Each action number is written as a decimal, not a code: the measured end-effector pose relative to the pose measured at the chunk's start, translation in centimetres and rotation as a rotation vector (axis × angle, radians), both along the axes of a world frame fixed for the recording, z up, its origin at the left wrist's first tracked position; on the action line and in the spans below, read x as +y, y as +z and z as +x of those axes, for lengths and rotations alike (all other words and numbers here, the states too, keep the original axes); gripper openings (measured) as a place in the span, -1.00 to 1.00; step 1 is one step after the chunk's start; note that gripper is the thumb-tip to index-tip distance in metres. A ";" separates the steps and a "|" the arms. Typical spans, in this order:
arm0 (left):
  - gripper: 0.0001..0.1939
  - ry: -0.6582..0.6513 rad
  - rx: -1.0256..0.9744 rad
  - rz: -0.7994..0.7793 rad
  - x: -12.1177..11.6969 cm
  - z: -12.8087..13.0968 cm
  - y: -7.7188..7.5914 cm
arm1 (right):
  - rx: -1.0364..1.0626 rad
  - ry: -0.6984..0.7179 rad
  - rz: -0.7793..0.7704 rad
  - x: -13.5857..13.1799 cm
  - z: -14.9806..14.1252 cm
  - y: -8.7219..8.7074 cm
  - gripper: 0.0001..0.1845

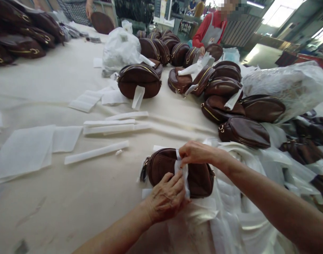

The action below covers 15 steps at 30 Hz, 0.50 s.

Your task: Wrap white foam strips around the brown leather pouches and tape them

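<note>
A dark brown oval bag (162,164) lies on the table in front of me, with a tassel (143,173) at its left end. A white wrapping strip (186,180) crosses its middle. At the upper end of this strip, my right hand (195,153) is closed, with thumb and fingers pinching it. My left hand (168,197) rests over the bag's lower edge, its fingers stretched and slightly apart, their tips touching the strip and the bag. The left thumb is mostly hidden.
White foam strips (97,151) and sheets (23,151) lie to the left. More brown bags (244,132) stand at the right and back; others (15,42) are piled far left. Plastic wrapping (291,88) bulges at right. A person in red sleeves (203,30) works across the table.
</note>
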<state>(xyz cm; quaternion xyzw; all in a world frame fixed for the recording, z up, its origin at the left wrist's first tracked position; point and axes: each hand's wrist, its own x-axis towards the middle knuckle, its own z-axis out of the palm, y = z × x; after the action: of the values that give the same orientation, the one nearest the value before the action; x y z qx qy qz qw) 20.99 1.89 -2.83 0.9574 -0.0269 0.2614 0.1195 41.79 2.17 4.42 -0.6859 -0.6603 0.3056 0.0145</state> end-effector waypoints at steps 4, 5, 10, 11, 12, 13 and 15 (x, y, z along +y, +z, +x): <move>-0.68 0.011 -0.014 -0.001 0.0 0.1 -0.3 | 0.315 -0.238 -0.188 0.7 1.6 -1.7 -0.61; -0.68 0.013 -0.017 0.003 0.1 0.1 -0.4 | 0.421 -0.266 -0.237 0.8 2.0 -2.1 -0.59; -0.67 0.006 -0.031 0.005 0.1 0.3 -0.5 | 0.533 -0.280 -0.267 1.0 3.7 -3.9 -0.60; -0.67 0.007 -0.035 0.005 0.1 0.3 -0.5 | 0.472 -0.284 -0.218 0.9 4.0 -4.1 -0.62; -0.67 0.011 -0.042 0.006 0.1 0.3 -0.4 | 0.394 -0.294 -0.147 0.7 4.1 -4.1 -0.64; -0.68 0.014 -0.049 0.007 0.0 0.3 -0.4 | 0.310 -0.309 -0.065 0.4 4.2 -4.1 -0.67; -0.68 0.019 -0.070 0.013 0.0 0.2 -0.3 | 0.162 -0.347 0.102 -0.7 3.5 -3.8 -0.75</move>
<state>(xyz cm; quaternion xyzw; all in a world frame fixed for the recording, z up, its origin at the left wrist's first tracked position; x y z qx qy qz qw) 21.16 1.86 -3.17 0.9486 -0.0235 0.2958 0.1098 45.34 1.45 0.65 -0.7610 -0.5435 0.3189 0.1545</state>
